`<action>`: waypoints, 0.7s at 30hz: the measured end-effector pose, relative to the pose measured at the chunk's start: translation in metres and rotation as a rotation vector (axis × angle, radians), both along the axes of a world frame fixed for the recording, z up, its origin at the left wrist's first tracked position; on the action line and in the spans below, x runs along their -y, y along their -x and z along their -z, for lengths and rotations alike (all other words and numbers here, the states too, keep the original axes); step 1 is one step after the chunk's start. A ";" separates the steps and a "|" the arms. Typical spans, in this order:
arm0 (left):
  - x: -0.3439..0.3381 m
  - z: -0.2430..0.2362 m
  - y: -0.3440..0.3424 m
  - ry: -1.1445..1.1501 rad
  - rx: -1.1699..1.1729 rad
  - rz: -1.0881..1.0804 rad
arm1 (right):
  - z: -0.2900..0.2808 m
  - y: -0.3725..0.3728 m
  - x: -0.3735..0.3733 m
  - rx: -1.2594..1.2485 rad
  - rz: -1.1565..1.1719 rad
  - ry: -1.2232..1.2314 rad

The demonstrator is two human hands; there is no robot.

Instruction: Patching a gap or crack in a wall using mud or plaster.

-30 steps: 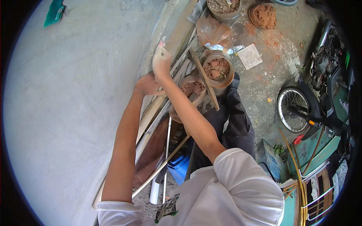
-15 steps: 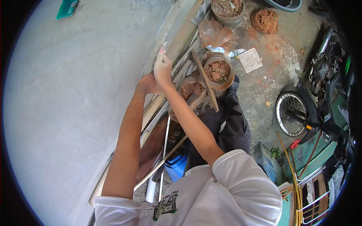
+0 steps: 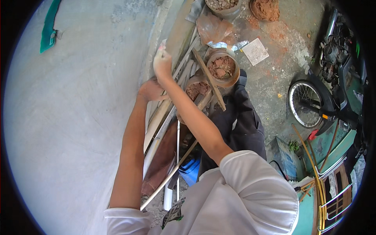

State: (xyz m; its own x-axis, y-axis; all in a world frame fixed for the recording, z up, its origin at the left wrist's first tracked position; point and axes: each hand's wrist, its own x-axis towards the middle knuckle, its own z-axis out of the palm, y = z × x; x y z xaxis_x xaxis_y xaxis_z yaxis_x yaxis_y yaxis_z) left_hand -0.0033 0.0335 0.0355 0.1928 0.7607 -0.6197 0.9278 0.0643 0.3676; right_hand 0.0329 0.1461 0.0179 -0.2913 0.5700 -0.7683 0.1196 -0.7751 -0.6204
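Observation:
My right hand (image 3: 161, 62) is closed at the long ledge (image 3: 155, 35) along the pale wall (image 3: 70, 117), pinching a small whitish thing with a pink spot, too small to make out. Just below it, my left hand (image 3: 149, 90) touches the bottom of the wall beside long boards and pipes (image 3: 158, 121), its fingers partly hidden behind my right wrist. To the right of both hands stand two containers of reddish soil (image 3: 222, 67) (image 3: 197, 90), with a narrow plank (image 3: 209, 78) slanting between them.
A motorcycle (image 3: 333, 98) stands at the right. Farther forward are another soil container (image 3: 222, 4), a red soil mound (image 3: 264, 8), crumpled plastic (image 3: 215, 29) and a square tile (image 3: 255, 51). Wire racks (image 3: 333, 196) and a blue container (image 3: 190, 170) are near my body.
My hands keep nearly the same place at the wall's edge. The whole view has shifted a little, so the containers and hands sit higher and slightly leftward than half a second ago.

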 end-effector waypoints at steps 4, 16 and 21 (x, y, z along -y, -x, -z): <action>0.000 0.001 0.001 -0.068 -0.071 -0.014 | 0.009 0.000 0.000 -0.009 0.014 -0.145; 0.013 0.019 0.003 -0.013 -0.058 0.155 | 0.032 0.023 -0.024 0.072 0.086 -0.090; 0.013 0.021 0.003 -0.202 -0.085 0.199 | 0.035 0.028 -0.030 0.075 0.025 -0.208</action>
State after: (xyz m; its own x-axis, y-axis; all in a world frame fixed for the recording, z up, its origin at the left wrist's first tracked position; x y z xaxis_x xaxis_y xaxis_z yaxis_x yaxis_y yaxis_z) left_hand -0.0064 0.0202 0.0145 0.3043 0.8230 -0.4796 0.9429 -0.1886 0.2746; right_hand 0.0052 0.1759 -0.0169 -0.2216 0.7246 -0.6525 0.1542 -0.6347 -0.7572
